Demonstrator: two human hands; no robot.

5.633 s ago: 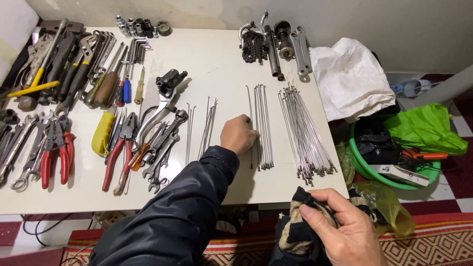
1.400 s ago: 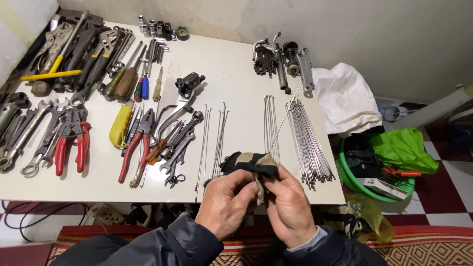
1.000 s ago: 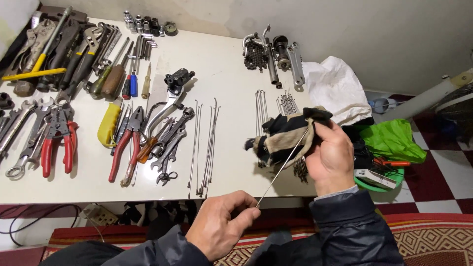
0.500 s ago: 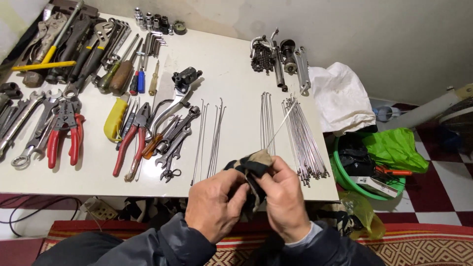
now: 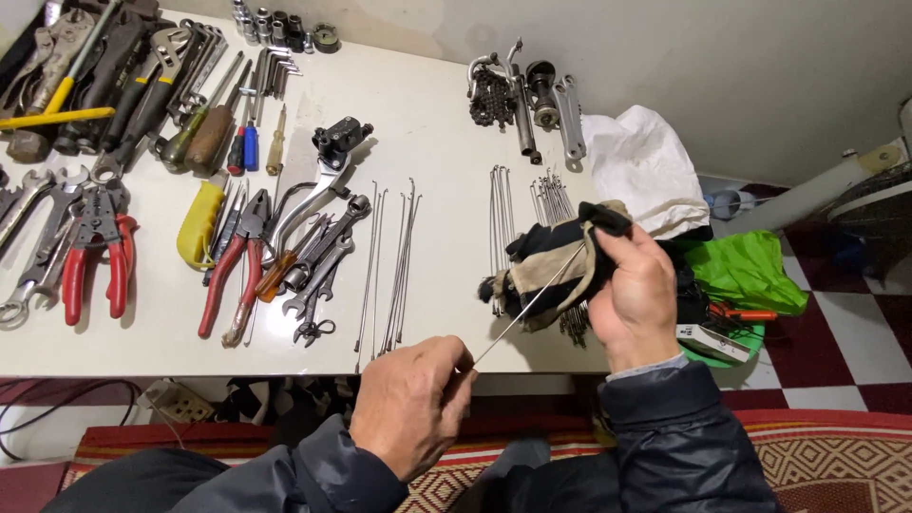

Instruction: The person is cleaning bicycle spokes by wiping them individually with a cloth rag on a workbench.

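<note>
2 grips, both closed: left hand (image 5: pixel 410 407) pinched on the near end of a thin straight silver metal spoke (image 5: pixel 527 306), right hand (image 5: pixel 635 296) clenched on a dark grey and tan cloth rag (image 5: pixel 551 266) wrapped round the spoke's far part. Half a second ago pressed together over the rag; now pulled apart, left drawn back below the white tabletop (image 5: pixel 432 123) edge, right raised above its right front corner. Open room over the front edge between the hands. Bare slanted length of spoke clean, bright, unbent. Further out, loose spokes (image 5: pixel 388 271) laid in rows, red-handled pliers (image 5: pixel 95 256) to the left.
</note>
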